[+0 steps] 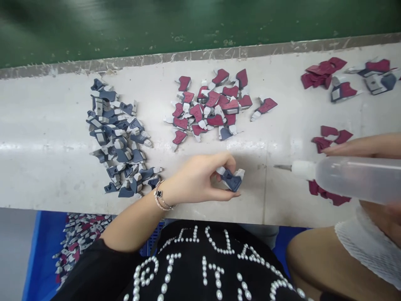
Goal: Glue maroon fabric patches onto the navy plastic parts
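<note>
While the head view looks down over the pale desk [46, 167], the left hand [200, 177] pinches a small navy-and-grey plastic piece [231, 179] between thumb and fingertips, its grip closed on that piece just above the desk's near edge, likely so one face is turned toward the nozzle. The piece is a dark blue wedge with light grey tabs at its ends. From the right comes a translucent squeeze bottle [354, 177], its white cap and thin metal tip aimed at the held piece but well short of it. The right hand [376, 146] shows only as fingers lying along the bottle's top and blurred skin beneath it; its grip appears wrapped around the bottle.

Farther back, a heap of blue pieces [120, 138] lies to the left and a heap of maroon pieces [213, 106] in the middle, kept apart by colour. More maroon caps [322, 73] and a few joined parts [372, 77] lie toward the right. Below the desk, a blue bin [40, 251] holds mixed pieces. A beaded bracelet [160, 196] circles the left wrist.
</note>
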Demonstrator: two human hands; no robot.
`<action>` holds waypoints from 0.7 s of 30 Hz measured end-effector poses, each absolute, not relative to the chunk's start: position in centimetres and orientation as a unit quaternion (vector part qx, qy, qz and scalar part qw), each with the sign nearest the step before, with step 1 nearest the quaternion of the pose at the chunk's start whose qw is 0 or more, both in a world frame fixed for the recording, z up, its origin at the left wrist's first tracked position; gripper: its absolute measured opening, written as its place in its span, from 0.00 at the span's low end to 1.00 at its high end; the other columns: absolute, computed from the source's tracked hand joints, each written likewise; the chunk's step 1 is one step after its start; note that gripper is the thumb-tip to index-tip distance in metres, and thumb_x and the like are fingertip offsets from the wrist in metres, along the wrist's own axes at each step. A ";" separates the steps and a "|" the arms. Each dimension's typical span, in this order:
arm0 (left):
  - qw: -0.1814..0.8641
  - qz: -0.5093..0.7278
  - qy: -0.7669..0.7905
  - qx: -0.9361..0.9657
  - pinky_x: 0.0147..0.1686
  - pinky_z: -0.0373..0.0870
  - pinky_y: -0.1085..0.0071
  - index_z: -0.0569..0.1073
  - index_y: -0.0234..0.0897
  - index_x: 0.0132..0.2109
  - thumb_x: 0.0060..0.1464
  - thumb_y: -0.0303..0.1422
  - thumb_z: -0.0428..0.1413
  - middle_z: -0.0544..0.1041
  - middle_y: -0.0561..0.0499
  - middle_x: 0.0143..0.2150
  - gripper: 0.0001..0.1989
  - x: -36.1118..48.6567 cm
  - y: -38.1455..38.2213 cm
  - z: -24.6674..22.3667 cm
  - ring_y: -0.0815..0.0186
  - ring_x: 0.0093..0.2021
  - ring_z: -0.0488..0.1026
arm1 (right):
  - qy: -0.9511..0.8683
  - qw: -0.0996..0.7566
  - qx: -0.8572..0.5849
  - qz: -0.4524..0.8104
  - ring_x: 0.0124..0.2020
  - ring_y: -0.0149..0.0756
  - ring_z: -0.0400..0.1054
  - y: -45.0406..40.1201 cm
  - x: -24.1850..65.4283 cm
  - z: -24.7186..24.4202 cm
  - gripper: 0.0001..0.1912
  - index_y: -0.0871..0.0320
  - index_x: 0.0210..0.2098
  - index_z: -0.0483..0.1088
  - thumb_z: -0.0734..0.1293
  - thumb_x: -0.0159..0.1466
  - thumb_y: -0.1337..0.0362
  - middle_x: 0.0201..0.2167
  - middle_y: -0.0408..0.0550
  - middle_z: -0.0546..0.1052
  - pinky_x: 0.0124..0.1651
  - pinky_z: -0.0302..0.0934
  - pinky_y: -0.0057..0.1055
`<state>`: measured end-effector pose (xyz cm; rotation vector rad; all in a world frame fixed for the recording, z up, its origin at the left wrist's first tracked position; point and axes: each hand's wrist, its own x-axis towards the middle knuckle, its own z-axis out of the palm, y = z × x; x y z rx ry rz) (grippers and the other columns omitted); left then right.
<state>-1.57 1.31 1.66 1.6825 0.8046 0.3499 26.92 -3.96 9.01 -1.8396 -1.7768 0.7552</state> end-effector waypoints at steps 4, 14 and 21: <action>0.551 0.075 0.346 0.756 0.31 0.68 0.74 0.69 0.40 0.44 0.53 0.42 0.65 0.78 0.53 0.39 0.18 -1.4 1.3 1.3 0.68 0.33 0.77 | -0.663 0.274 -0.632 0.295 0.45 0.45 0.75 -3.3 26.2 8.4 0.14 0.48 0.47 0.76 0.73 0.63 0.56 0.43 0.50 0.80 0.45 0.71 0.41; 0.496 0.018 0.334 0.801 0.33 0.69 0.71 0.68 0.41 0.43 0.55 0.40 0.64 0.78 0.54 0.37 0.15 -1.3 1.1 1.4 0.66 0.32 0.77 | -0.627 0.278 -0.588 0.429 0.58 0.43 0.71 -0.9 23.1 3.4 0.17 0.49 0.52 0.71 0.71 0.64 0.62 0.54 0.46 0.78 0.62 0.65 0.45; 0.470 0.022 0.347 0.811 0.34 0.69 0.69 0.68 0.40 0.43 0.55 0.40 0.65 0.77 0.53 0.39 0.16 -1.2 1.2 1.3 0.64 0.35 0.76 | -0.630 0.232 -0.628 0.393 0.53 0.43 0.74 -0.6 24.9 2.9 0.22 0.51 0.56 0.70 0.70 0.63 0.55 0.55 0.48 0.78 0.55 0.71 0.41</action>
